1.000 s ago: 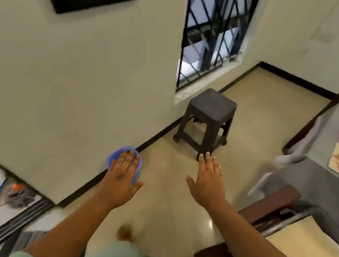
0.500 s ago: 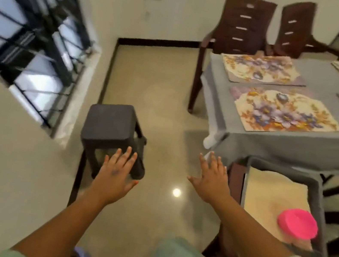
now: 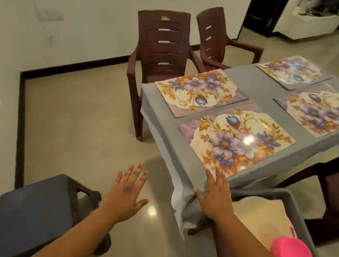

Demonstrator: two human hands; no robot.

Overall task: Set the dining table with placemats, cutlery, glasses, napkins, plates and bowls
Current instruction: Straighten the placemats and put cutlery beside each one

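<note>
Covering the desk was a grey cloth, and four floral placemats were laid on it in two pairs: the nearest placemat by the front edge, a second placemat just behind it, and two further placemats towards the far right. No cutlery, glasses, plates or bowls could be seen on them. The left hand was held out over the floor, its fingers straight, spread and released, nothing being held. The right hand was stretched flat at the near corner of the desk, fingers released; whether the cloth was touched could not be told. A dark stool was seen below the left forearm. A grey tray lay beside the right arm, with a pink lid near the sleeve. Two brown chairs were placed behind the desk.
</note>
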